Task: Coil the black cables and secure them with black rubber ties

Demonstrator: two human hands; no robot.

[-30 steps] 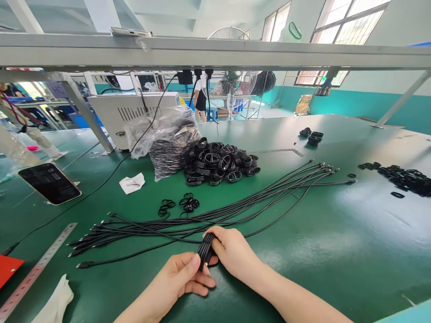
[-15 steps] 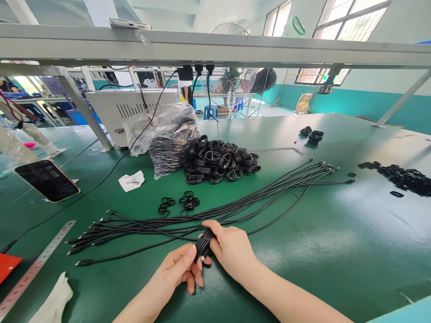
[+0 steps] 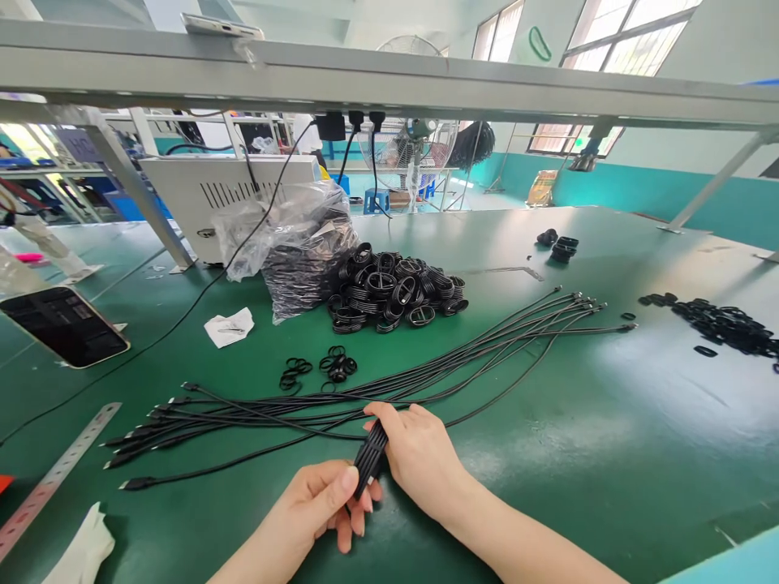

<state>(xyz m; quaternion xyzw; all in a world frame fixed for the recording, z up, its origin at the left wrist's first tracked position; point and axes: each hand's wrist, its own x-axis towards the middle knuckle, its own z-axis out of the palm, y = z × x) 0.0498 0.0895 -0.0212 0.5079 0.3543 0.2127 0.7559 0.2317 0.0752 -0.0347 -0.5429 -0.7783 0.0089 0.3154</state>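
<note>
A coiled black USB cable point(image 3: 371, 456) is held between my two hands, above the near part of the green table. My left hand point(image 3: 325, 499) pinches its lower end between thumb and fingers, and a small bit of metal plug shows there. Around the upper end close the fingers of my right hand point(image 3: 419, 454); part of the coil is hidden behind them. Just beyond my hands, a bundle of long straight black cables point(image 3: 341, 399) lies across the table. Behind that bundle are small black rings point(image 3: 337, 365) in two clusters.
A heap of coiled cables point(image 3: 398, 288) stands by a plastic bag point(image 3: 304, 268) of dark items. Black loops point(image 3: 724, 320) lie at the right. At the left are a phone point(image 3: 64, 324), a steel ruler point(image 3: 58, 478) and white paper point(image 3: 230, 328). A metal shelf beam point(image 3: 389, 77) spans overhead.
My hands and the coil have moved slightly downward, and the coil stands a little more upright. Both hands keep their hold. The whole view has shifted a little.
</note>
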